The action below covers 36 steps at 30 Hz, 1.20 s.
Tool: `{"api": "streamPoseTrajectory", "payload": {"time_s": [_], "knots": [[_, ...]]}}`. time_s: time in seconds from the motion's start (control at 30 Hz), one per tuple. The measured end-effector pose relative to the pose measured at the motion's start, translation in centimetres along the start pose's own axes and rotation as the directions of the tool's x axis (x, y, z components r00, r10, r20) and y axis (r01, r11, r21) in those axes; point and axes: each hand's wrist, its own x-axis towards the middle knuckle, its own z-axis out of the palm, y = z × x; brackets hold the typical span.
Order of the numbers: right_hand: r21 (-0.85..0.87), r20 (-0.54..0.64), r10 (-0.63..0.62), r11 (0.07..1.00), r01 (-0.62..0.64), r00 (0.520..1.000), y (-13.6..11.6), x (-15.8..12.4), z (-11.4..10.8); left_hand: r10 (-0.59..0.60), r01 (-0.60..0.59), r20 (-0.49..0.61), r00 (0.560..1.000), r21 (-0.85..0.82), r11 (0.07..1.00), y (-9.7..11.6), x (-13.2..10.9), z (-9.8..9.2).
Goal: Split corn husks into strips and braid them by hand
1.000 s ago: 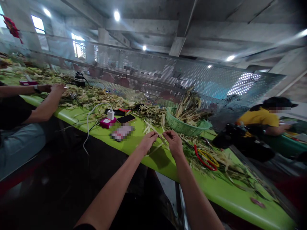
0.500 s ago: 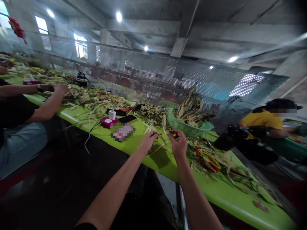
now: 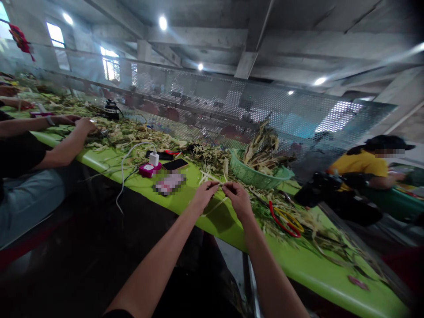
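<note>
Over the green table, my left hand [image 3: 206, 195] pinches the left end of a thin pale plant stalk [image 3: 221, 183]. Close beside it, my right hand [image 3: 239, 199] pinches the same stalk, with fingertips almost meeting the left ones. Most of the stalk is hidden behind my fingers, so its full length cannot be made out. Pale stripped stalks [image 3: 206, 176] lie just behind my left hand. A green plastic basket [image 3: 255, 177] heaped with dried leafy stems [image 3: 261, 148] stands behind my right hand.
Scissors with red and yellow handles [image 3: 285, 223] lie among scraps on the right. On the left are a phone [image 3: 175, 164], a pink power socket [image 3: 149, 169] with a white charger [image 3: 154, 158], and a co-worker's hands [image 3: 82, 125]. A perforated metal screen [image 3: 198, 104] runs behind.
My right hand has moved left, up to my left hand. The pale strip that dangled between the hands no longer shows there. My left hand has barely moved.
</note>
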Motion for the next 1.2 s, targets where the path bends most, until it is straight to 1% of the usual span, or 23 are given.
{"api": "streamPoseTrajectory", "payload": {"time_s": [0.07,0.17,0.27,0.37,0.5,0.63,0.77,0.9,0.97,1.03,1.1,1.17,1.2], "knots": [[-0.011,-0.011,-0.016,1.0,0.015,1.0,0.05,0.01,-0.03,0.032,-0.032,-0.005,0.999,0.005,0.999,-0.07,0.06,-0.07],[-0.013,-0.024,-0.013,1.0,0.013,1.0,0.19,0.01,-0.09,0.055,-0.054,0.001,0.999,-0.048,0.997,-0.08,0.1,-0.14],[0.038,-0.029,0.011,0.999,-0.01,1.0,0.37,0.06,-0.14,0.078,-0.077,0.006,0.997,-0.066,0.995,0.08,0.09,-0.15],[0.071,-0.041,0.022,0.997,-0.019,0.999,0.46,0.16,-0.13,0.101,-0.101,0.015,0.995,-0.019,0.995,0.23,0.12,-0.12],[0.054,-0.071,0.024,0.998,-0.02,0.997,0.44,0.24,-0.05,0.135,-0.137,0.022,0.991,0.104,0.985,0.03,0.22,-0.09],[0.054,-0.104,0.02,0.998,-0.015,0.994,0.45,0.22,-0.01,0.175,-0.179,0.049,0.983,0.093,0.979,-0.26,0.14,-0.1],[0.069,-0.089,0.021,0.998,-0.015,0.996,0.35,0.15,-0.02,0.125,-0.129,0.033,0.992,0.187,0.974,-0.03,-0.15,-0.19],[0.0,-0.005,-0.039,0.999,0.039,0.999,-0.05,-0.1,0.04,0.109,-0.131,0.097,0.989,0.259,0.957,0.31,-0.27,-0.16],[-0.034,0.022,-0.056,0.998,0.057,0.998,-0.18,-0.21,0.04,0.091,-0.116,0.099,0.991,0.292,0.949,0.36,-0.25,-0.12],[-0.037,-0.004,-0.045,0.998,0.045,0.999,-0.19,-0.25,0.0,0.061,-0.08,0.069,0.996,0.311,0.947,0.34,-0.25,-0.1],[-0.033,-0.058,-0.018,0.999,0.016,0.998,-0.08,-0.21,-0.07,0.032,-0.045,0.049,0.998,0.311,0.949,0.32,-0.28,-0.11],[-0.04,-0.08,0.012,0.999,-0.015,0.997,0.04,-0.14,-0.12,0.017,-0.032,0.05,0.999,0.312,0.949,0.31,-0.32,-0.14],[-0.048,-0.073,0.026,0.998,-0.029,0.997,0.07,-0.1,-0.13,0.018,-0.037,0.062,0.998,0.313,0.949,0.3,-0.33,-0.15]]}}
